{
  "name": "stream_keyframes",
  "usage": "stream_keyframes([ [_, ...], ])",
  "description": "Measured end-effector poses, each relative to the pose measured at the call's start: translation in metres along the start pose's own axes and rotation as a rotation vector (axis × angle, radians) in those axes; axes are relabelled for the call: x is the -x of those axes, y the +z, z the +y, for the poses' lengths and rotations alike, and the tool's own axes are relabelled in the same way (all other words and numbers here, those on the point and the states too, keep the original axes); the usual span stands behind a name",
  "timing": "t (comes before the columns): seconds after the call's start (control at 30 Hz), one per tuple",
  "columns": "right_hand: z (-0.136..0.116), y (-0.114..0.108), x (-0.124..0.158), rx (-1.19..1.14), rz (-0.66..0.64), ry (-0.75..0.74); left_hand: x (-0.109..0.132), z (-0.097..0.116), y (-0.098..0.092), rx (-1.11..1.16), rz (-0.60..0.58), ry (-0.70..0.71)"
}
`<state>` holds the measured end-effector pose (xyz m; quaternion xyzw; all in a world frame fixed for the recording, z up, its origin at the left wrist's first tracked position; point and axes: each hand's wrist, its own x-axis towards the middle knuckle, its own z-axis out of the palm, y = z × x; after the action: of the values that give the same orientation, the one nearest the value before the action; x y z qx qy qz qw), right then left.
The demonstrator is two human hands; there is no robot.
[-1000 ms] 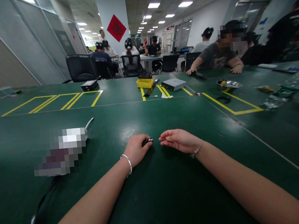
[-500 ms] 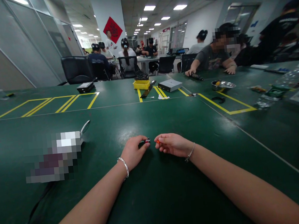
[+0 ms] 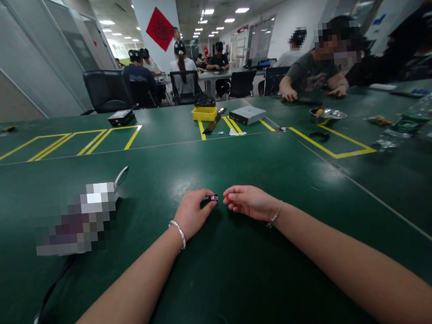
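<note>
A: Left hand (image 3: 195,211) pinches a small metal part (image 3: 214,198); right hand (image 3: 250,202) pinches an orange piece (image 3: 229,198), just beside it, over the table (image 3: 216,293)!
B: And around?
A: Yellow bin (image 3: 204,115), grey box (image 3: 247,115) beyond; 1 bottle (image 3: 405,124) off right.

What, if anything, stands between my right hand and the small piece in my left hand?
Nothing visible: a narrow gap over the green table separates the right hand, which holds an orange piece, from the silver-tipped piece in the left hand.
</note>
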<state>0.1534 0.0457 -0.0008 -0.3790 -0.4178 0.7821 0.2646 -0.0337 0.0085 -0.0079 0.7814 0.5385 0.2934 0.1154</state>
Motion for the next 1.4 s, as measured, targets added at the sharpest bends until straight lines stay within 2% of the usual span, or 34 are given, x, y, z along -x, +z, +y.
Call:
stream_keyframes([
  [0.27,0.003,0.006,-0.001,0.113,0.066,-0.040,0.001,0.002,0.000,0.005,0.003,0.034],
  [0.53,0.002,0.008,0.000,0.123,0.031,-0.061,0.000,0.003,-0.002,0.000,-0.032,0.025],
  [0.83,0.010,0.018,-0.005,0.173,0.124,-0.214,0.002,0.002,0.002,0.004,0.009,0.064],
  [1.13,0.018,0.026,-0.006,0.387,0.231,-0.355,0.002,0.002,0.001,-0.008,0.080,-0.009],
  [1.4,0.023,0.025,-0.003,0.578,0.224,-0.358,0.001,0.004,-0.002,-0.025,0.067,-0.051],
])
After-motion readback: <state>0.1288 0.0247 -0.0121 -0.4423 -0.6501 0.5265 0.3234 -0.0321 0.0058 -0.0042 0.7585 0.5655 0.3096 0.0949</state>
